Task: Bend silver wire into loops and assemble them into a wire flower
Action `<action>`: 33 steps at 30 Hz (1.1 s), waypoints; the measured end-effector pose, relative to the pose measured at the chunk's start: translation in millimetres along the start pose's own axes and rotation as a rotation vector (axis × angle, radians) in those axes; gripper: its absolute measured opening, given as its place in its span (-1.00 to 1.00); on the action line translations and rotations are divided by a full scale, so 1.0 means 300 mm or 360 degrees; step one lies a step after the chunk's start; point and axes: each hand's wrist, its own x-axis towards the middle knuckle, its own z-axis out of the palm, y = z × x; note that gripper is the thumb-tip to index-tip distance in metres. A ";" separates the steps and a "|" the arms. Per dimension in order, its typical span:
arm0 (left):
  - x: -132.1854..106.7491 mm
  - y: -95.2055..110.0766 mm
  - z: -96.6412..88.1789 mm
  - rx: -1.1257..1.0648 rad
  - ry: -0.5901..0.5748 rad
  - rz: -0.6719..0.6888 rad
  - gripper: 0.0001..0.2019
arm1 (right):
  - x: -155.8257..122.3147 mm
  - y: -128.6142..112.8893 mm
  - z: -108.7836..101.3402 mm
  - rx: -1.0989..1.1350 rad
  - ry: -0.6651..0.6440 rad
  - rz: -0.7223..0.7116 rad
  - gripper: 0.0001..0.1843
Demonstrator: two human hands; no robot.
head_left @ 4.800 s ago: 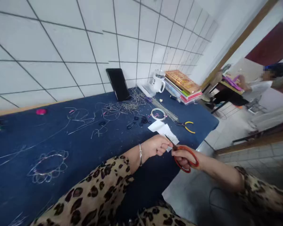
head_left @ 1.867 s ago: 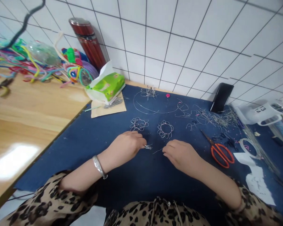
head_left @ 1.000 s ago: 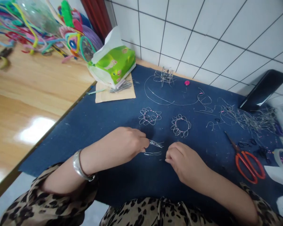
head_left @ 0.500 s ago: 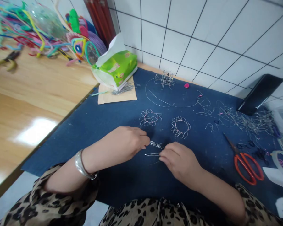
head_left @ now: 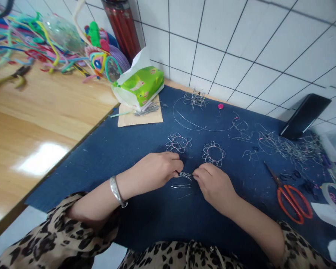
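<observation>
My left hand (head_left: 156, 171) and my right hand (head_left: 212, 184) meet over a dark blue cloth (head_left: 123, 149), both pinching a small bundle of thin silver wires (head_left: 185, 174) from either end. A second short wire bundle (head_left: 180, 185) lies on the cloth just below them. Two flower-shaped wire pieces sit just beyond my fingers, one with pink beads (head_left: 178, 142) and one ring-shaped (head_left: 213, 152). A silver bangle (head_left: 116, 191) circles my left wrist.
Orange-handled scissors (head_left: 292, 198) lie to the right, near white paper (head_left: 329, 220) and a tape ring (head_left: 333, 192). Loose wire tangles (head_left: 285, 144), a black phone (head_left: 305, 116), a green tissue pack (head_left: 140, 86), coloured pipe cleaners (head_left: 44, 48), a red flask (head_left: 121, 26) and pliers (head_left: 12, 77) line the back.
My right hand, which earlier held the scissors, has moved up and left to the wire bundle at my left fingertips; both hands now pinch it. The scissors lie on the cloth.
</observation>
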 end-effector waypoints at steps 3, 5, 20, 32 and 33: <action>0.002 0.001 0.001 0.0004 -0.0031 -0.0019 -0.86 | 0.000 -0.006 0.008 -0.0113 -0.0035 0.0008 -0.81; 0.003 0.002 0.001 0.0029 -0.0055 -0.0032 -0.85 | -0.003 -0.009 0.014 -0.0176 -0.0045 0.0013 -0.82; 0.001 -0.007 0.006 0.0148 -0.0061 -0.0025 -0.83 | -0.010 0.016 -0.011 -0.0137 -0.0002 0.0141 -0.75; -0.005 0.000 0.000 0.0238 -0.0001 -0.0107 -0.84 | -0.030 -0.009 -0.050 0.0236 0.0000 0.0011 -0.83; -0.005 0.001 0.000 0.0235 -0.0005 -0.0109 -0.84 | -0.036 -0.016 -0.046 0.0253 -0.0044 -0.0071 -0.82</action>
